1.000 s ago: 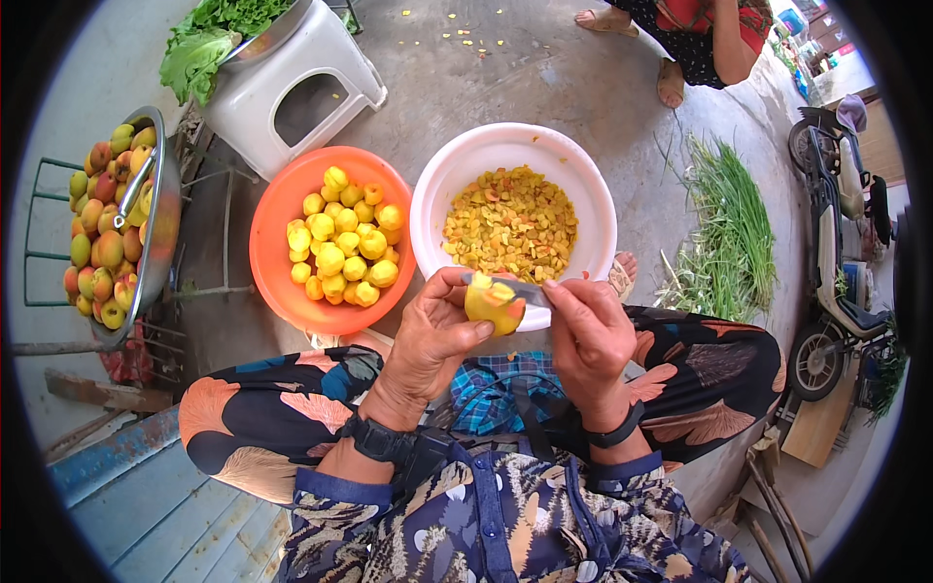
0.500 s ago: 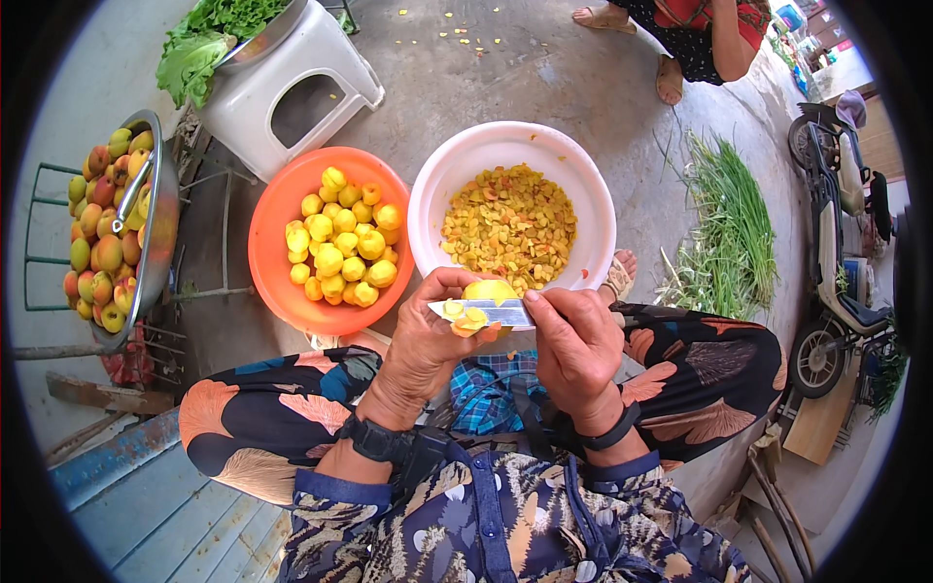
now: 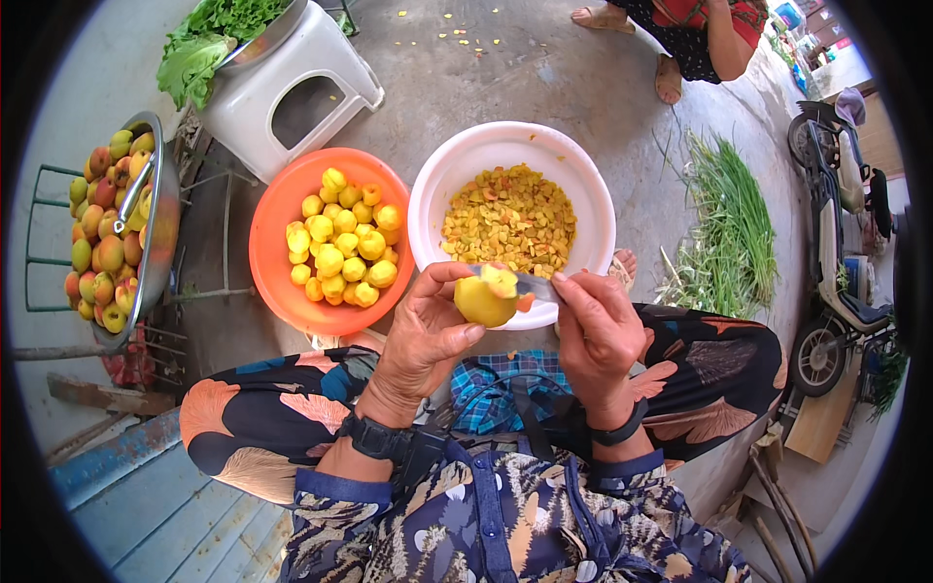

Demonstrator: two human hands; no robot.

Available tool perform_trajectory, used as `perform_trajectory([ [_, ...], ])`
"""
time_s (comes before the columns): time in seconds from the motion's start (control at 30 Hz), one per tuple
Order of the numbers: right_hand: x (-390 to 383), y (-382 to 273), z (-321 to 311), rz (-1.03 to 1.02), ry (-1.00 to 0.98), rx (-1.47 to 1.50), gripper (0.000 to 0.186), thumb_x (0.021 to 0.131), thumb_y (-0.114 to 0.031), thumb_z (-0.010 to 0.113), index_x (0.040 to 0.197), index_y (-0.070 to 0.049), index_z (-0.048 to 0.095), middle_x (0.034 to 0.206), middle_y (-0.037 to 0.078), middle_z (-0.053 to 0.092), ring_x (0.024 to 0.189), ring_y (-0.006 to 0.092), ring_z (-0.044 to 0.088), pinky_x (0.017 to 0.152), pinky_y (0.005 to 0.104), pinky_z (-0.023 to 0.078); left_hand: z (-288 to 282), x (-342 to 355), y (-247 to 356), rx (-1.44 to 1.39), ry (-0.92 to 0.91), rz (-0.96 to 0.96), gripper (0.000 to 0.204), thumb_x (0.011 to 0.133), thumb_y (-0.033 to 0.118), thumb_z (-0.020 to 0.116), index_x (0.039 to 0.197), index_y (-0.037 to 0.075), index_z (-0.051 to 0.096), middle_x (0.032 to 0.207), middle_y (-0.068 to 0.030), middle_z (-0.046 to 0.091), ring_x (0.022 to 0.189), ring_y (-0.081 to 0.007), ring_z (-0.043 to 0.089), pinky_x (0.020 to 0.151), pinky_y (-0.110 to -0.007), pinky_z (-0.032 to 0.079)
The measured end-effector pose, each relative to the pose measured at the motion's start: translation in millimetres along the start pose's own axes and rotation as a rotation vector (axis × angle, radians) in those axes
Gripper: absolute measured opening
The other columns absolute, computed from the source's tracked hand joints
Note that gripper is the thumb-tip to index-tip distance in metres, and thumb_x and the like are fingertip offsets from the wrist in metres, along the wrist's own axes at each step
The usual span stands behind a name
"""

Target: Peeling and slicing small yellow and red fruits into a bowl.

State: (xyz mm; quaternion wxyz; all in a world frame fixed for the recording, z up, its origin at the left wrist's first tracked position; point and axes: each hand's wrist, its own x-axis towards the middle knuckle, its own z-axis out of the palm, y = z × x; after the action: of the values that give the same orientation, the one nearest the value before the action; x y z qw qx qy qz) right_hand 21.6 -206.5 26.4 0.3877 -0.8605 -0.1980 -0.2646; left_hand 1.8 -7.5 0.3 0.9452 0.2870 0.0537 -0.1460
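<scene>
Above the near edge of a white basin [image 3: 426, 185], my left hand [image 3: 416, 335] is closed around a yellow peach [image 3: 483, 305], its surface largely pared. From the right, my right hand [image 3: 603, 335] grips a knife [image 3: 536, 286], its blade lying against the peach's far side. A slice of peel [image 3: 500, 282] rests on the blade, and the knife's handle is hidden in my fingers. Many yellow-orange peelings [image 3: 510, 219] fill the middle of the white basin. Beside it on the left, an orange basin [image 3: 269, 233] holds several pared yellow peaches [image 3: 330, 260].
At far left, a metal bowl [image 3: 167, 228] of unpeeled peaches carries a silver tool [image 3: 134, 199]. A white stool [image 3: 238, 112] bears lettuce [image 3: 192, 63]. Green onions [image 3: 729, 214] lie on the floor at right, near a scooter [image 3: 826, 253]. Another person's foot [image 3: 669, 80] shows at the top.
The peach has turned in my left hand. The knife has shifted to the right and away from me, and my right hand has moved right with it.
</scene>
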Motion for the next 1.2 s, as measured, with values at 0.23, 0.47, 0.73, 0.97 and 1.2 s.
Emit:
perform_trajectory([
  [0.23,-3,-14,3,-0.217,-0.102,-0.045,0.041,0.069,0.005,0.071,0.11,0.003,0.073,0.095,0.014,0.068,0.075,0.0282,0.067,0.062,0.0379,0.052,1,0,-1,0.287,0.007,0.07,0.047,0.08,-0.002,0.084,0.118,0.007,0.058,0.135,-0.0169,0.06,0.125,-0.0251,0.061,0.107,-0.039,0.053],
  [0.47,-3,-7,6,-0.204,-0.068,-0.123,0.037,0.07,0.005,0.07,0.107,0.004,0.074,0.094,0.015,0.066,0.074,0.0284,0.066,0.062,0.0385,0.052,8,-2,1,0.306,0.075,0.111,0.05,0.079,-0.009,0.079,0.12,0.006,0.054,0.136,-0.0172,0.057,0.124,-0.0242,0.061,0.109,-0.041,0.051],
  [0.73,-3,6,3,0.114,0.072,-0.056,0.03,0.074,0.014,0.071,0.101,0.002,0.076,0.087,0.013,0.068,0.077,0.0275,0.067,0.07,0.0352,0.053,-4,1,-1,-0.029,0.124,0.0,0.052,0.087,0.005,0.074,0.133,0.007,0.05,0.137,-0.0194,0.059,0.129,-0.0312,0.06,0.111,-0.048,0.05],
  [0.97,-2,-10,8,-0.222,-0.074,-0.034,0.041,0.068,0.005,0.072,0.108,0.002,0.074,0.095,0.014,0.068,0.075,0.028,0.067,0.063,0.0378,0.052,-13,2,-1,-0.199,0.14,-0.092,0.052,0.095,0.008,0.069,0.139,0.003,0.042,0.13,-0.0178,0.062,0.116,-0.0276,0.068,0.088,-0.043,0.063],
  [1.2,-7,-11,13,-0.261,-0.112,-0.058,0.044,0.068,0.002,0.072,0.112,0.002,0.074,0.102,0.014,0.069,0.077,0.0273,0.067,0.064,0.037,0.052,-5,-2,-7,-0.288,0.228,-0.16,0.04,0.099,0.008,0.064,0.135,0.003,0.047,0.123,-0.0147,0.064,0.099,-0.0188,0.072,0.067,-0.025,0.067],
])
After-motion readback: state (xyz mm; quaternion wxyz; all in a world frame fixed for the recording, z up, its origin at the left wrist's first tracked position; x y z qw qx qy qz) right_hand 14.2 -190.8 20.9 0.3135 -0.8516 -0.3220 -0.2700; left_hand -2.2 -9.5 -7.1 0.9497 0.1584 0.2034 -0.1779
